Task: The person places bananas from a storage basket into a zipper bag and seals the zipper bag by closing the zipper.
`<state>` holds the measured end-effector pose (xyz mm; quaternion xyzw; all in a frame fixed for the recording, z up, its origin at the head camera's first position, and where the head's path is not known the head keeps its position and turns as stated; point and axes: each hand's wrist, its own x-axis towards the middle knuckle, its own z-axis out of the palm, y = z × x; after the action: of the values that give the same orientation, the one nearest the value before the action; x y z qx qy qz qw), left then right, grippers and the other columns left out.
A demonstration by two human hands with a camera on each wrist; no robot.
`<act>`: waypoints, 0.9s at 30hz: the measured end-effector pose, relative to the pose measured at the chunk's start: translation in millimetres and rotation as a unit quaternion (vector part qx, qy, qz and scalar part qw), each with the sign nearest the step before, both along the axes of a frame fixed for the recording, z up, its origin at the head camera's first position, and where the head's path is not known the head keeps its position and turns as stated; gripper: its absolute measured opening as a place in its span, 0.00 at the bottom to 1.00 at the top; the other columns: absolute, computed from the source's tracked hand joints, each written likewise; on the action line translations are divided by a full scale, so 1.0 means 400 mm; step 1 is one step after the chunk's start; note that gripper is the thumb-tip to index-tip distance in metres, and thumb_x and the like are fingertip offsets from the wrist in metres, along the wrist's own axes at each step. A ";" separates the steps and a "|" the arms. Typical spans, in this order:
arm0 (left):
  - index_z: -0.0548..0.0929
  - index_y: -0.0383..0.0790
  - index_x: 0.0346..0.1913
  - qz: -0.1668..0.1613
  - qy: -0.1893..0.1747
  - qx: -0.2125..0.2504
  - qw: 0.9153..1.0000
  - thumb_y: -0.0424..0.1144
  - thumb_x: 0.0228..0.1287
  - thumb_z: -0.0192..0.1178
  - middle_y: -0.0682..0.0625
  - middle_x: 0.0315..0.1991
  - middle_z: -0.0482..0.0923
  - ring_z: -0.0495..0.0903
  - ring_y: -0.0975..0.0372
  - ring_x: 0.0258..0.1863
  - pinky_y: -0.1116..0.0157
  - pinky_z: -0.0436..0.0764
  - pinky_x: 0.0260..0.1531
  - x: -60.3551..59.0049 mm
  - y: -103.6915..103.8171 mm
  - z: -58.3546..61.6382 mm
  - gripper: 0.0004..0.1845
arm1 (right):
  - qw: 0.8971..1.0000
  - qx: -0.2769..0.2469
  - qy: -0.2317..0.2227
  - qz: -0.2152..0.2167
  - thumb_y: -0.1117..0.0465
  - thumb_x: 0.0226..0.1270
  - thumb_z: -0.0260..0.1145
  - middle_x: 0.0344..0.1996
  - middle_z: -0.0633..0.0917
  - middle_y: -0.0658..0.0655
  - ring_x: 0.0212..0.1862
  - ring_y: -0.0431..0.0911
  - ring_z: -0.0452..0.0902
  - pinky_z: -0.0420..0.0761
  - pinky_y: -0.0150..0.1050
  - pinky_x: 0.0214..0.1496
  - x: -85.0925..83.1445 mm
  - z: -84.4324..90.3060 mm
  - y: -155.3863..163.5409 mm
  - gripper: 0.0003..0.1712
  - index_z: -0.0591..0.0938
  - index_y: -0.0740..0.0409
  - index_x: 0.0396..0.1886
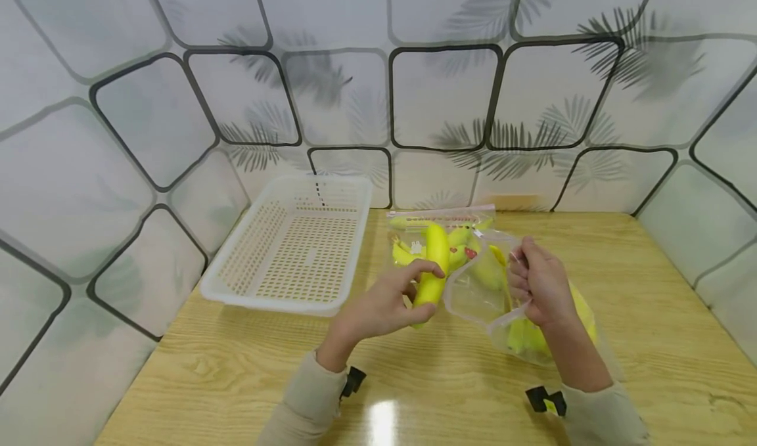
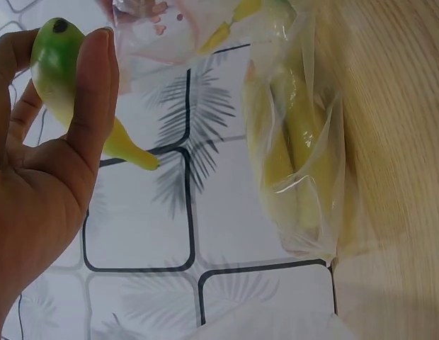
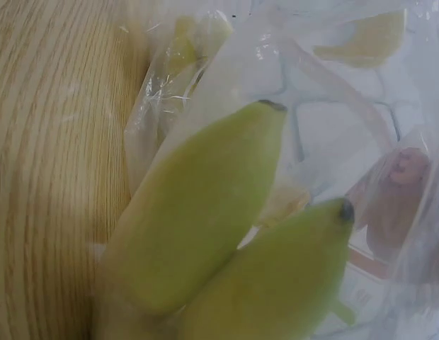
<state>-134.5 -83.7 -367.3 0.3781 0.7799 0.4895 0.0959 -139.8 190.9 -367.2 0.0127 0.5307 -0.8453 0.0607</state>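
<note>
The left hand [image 1: 378,308] grips a banana [image 1: 434,265] upright, clear of the table, just beside the mouth of the clear bag [image 1: 481,295]. The right hand [image 1: 541,288] pinches the bag's rim, likely to keep it open; more bananas lie inside. A white basket [image 1: 296,245] sits left on the wooden table [image 1: 650,314].

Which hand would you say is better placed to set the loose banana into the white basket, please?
Left, probably. The left hand already holds the banana, and the white basket lies on its side. The right hand is busy pinching the plastic bag open.
</note>
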 end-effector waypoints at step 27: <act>0.69 0.47 0.68 -0.052 0.118 -0.107 0.986 0.39 0.67 0.65 0.53 0.46 0.73 0.67 0.66 0.27 0.74 0.71 0.29 0.010 0.036 -0.033 0.28 | 1.000 0.009 -0.018 -0.001 0.46 0.81 0.45 0.15 0.66 0.45 0.16 0.37 0.53 0.54 0.27 0.13 0.002 0.003 -0.015 0.23 0.71 0.56 0.30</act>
<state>-130.5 -69.3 -380.6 0.4605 0.8131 0.3494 0.0687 -139.1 185.0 -366.0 0.0291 0.5370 -0.8402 0.0697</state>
